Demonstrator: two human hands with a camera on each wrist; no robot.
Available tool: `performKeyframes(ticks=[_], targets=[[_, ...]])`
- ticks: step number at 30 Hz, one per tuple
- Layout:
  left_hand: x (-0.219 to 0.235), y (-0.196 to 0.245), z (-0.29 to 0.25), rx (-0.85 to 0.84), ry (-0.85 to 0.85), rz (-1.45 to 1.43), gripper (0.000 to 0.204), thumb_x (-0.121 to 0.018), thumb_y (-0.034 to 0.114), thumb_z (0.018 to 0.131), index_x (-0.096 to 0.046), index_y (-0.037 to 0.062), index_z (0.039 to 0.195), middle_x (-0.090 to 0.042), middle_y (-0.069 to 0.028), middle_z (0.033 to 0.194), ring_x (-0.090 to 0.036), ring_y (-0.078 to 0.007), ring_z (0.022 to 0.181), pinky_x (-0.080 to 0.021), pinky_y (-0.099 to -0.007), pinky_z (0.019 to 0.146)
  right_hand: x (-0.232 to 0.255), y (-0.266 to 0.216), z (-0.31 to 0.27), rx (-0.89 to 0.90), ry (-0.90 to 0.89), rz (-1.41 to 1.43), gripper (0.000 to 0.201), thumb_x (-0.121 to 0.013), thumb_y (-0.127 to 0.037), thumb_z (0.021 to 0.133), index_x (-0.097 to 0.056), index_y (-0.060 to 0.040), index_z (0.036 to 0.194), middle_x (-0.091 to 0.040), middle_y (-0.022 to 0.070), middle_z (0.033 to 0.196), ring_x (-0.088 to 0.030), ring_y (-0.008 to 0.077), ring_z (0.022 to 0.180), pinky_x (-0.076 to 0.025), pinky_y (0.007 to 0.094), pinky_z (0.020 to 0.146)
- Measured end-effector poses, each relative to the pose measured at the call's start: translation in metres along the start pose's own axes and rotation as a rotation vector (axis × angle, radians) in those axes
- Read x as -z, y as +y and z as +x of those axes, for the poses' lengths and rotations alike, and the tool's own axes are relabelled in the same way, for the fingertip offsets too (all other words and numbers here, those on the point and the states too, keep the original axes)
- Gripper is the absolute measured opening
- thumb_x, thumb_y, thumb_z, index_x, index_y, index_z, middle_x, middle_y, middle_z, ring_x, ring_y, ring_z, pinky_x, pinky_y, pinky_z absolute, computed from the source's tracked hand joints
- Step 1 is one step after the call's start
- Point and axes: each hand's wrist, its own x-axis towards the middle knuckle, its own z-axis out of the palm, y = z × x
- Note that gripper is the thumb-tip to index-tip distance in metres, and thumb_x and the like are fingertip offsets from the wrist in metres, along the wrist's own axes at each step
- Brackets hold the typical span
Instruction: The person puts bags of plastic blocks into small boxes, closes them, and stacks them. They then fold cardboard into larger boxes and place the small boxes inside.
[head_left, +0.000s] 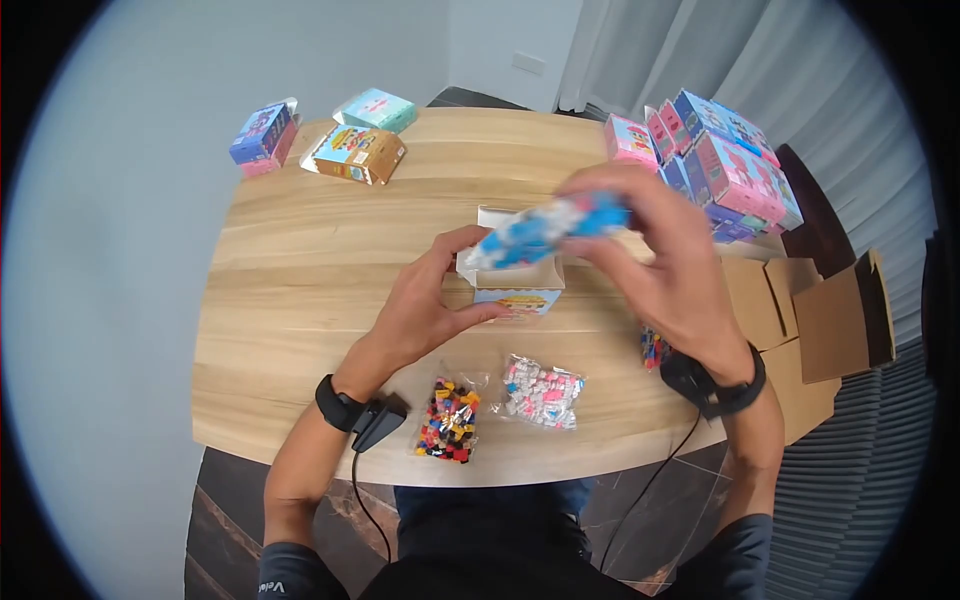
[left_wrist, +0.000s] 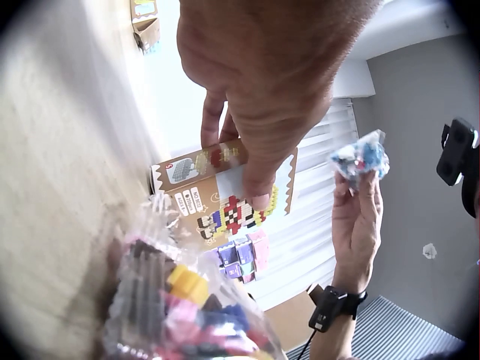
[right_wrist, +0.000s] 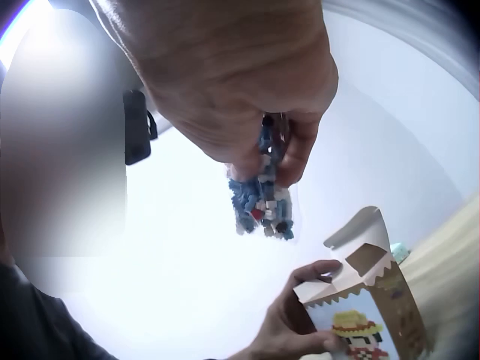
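Note:
My left hand (head_left: 408, 308) grips a small open-topped carton (head_left: 520, 300) at its left side, thumb on the printed front. The carton stands upright on the wooden table with its white flaps raised. In the right wrist view the carton (right_wrist: 386, 304) shows a brick figure in a yellow hat. Above it, my right hand (head_left: 668, 270) pinches a clear bag of blue and white bricks (head_left: 540, 232), blurred in the head view. Nearer my body lie a bag of multicoloured bricks (head_left: 448, 420) and a bag of white and pink bricks (head_left: 543, 392).
Another bag of bricks (head_left: 654, 347) is partly hidden by the right wrist. Several printed boxes (head_left: 735, 175) are stacked at the back right. More boxes, including a brown one (head_left: 360, 153), sit at the back left. An open cardboard box (head_left: 845, 320) stands at the right.

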Motion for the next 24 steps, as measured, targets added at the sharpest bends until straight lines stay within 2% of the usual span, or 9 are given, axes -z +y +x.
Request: performKeyframes(ticks=[2, 6, 8, 12, 14, 17, 19, 22, 24], targets=[[0.004, 0.006, 0.0, 0.085, -0.018, 0.044, 0.078, -0.092, 0.021, 0.076, -0.051, 0.0094, 0.142, -0.062, -0.0106, 0.138, -0.066, -0.0302, 0.109, -0.054, -0.038, 0.088, -0.003, 0.014, 0.012, 0.104, -0.227, -0.273, 0.035, -0.076, -0.005, 0.087, -0.064, -0.0018, 0.12, -0.066, 0.0139, 0.109, -0.068, 0.0299, 0.089, -0.055, 0.0386, 0.078], [0.002, 0.0, 0.0, 0.037, 0.018, 0.024, 0.079, -0.092, 0.021, 0.076, -0.05, 0.0095, 0.142, -0.061, -0.0116, 0.138, -0.066, -0.0304, 0.109, -0.055, -0.0382, 0.087, 0.001, 0.016, 0.018, 0.087, -0.364, -0.42, 0.035, -0.076, -0.008, 0.088, -0.065, -0.003, 0.121, -0.068, 0.0137, 0.11, -0.068, 0.0294, 0.088, -0.056, 0.0396, 0.077], [0.001, -0.003, -0.002, 0.117, -0.011, -0.062, 0.088, -0.097, 0.016, 0.07, -0.05, 0.0104, 0.145, -0.058, -0.0098, 0.14, -0.06, -0.0216, 0.125, -0.053, -0.0384, 0.099, -0.005, 0.016, 0.016, 0.024, -0.239, -0.258, 0.034, -0.076, -0.009, 0.09, -0.065, -0.003, 0.121, -0.069, 0.0122, 0.111, -0.069, 0.0284, 0.088, -0.057, 0.038, 0.074], [0.002, -0.006, -0.002, 0.078, 0.035, -0.115, 0.091, -0.097, 0.013, 0.07, -0.048, 0.0099, 0.147, -0.057, -0.0104, 0.141, -0.06, -0.0237, 0.126, -0.051, -0.0385, 0.101, -0.015, 0.032, 0.002, -0.098, -0.008, -0.242, 0.031, -0.075, -0.012, 0.092, -0.067, -0.0038, 0.121, -0.07, 0.01, 0.109, -0.069, 0.0229, 0.085, -0.056, 0.0329, 0.071], [0.003, -0.005, -0.001, 0.074, -0.029, -0.169, 0.082, -0.091, 0.016, 0.08, -0.047, 0.0082, 0.149, -0.056, -0.011, 0.142, -0.058, -0.0234, 0.128, -0.05, -0.0377, 0.103, -0.022, 0.037, -0.011, -0.516, -0.132, 0.025, 0.029, -0.073, -0.012, 0.095, -0.068, -0.003, 0.122, -0.071, 0.0067, 0.104, -0.065, 0.0142, 0.08, -0.052, 0.0269, 0.067], [0.011, 0.002, 0.003, -0.018, -0.22, -0.098, 0.062, -0.077, 0.022, 0.094, -0.049, 0.0066, 0.147, -0.06, -0.0158, 0.134, -0.059, -0.027, 0.121, -0.048, -0.033, 0.099, -0.038, 0.061, -0.02, -0.801, -0.324, 0.399, 0.033, -0.075, -0.013, 0.095, -0.068, -0.003, 0.125, -0.07, 0.0026, 0.099, -0.059, 0.0066, 0.076, -0.048, 0.024, 0.065], [0.005, 0.006, 0.004, 0.042, -0.21, -0.192, 0.053, -0.071, 0.019, 0.099, -0.049, 0.0058, 0.145, -0.059, -0.0151, 0.134, -0.058, -0.0247, 0.121, -0.046, -0.0321, 0.1, -0.044, 0.062, -0.028, -0.777, -0.277, 0.477, 0.034, -0.072, -0.014, 0.098, -0.067, -0.0028, 0.129, -0.069, 0.0019, 0.105, -0.054, 0.0034, 0.073, -0.045, 0.0225, 0.063], [-0.007, 0.009, 0.0, 0.149, -0.081, -0.475, 0.04, -0.061, 0.015, 0.105, -0.049, 0.0051, 0.142, -0.056, -0.0146, 0.137, -0.056, -0.0206, 0.121, -0.045, -0.0314, 0.101, -0.053, 0.057, -0.035, -0.38, -0.099, 0.45, 0.036, -0.069, -0.013, 0.1, -0.065, -0.0043, 0.134, -0.07, 0.006, 0.115, -0.053, 0.003, 0.072, -0.045, 0.0234, 0.063], [-0.016, 0.006, 0.0, 0.195, 0.036, -0.664, 0.035, -0.058, 0.013, 0.107, -0.05, 0.0052, 0.14, -0.054, -0.0147, 0.141, -0.057, -0.0188, 0.12, -0.046, -0.0316, 0.101, -0.047, 0.042, -0.033, -0.269, -0.179, 0.329, 0.037, -0.066, -0.009, 0.101, -0.064, -0.0053, 0.138, -0.068, 0.0093, 0.126, -0.058, 0.0063, 0.077, -0.049, 0.0249, 0.067]])
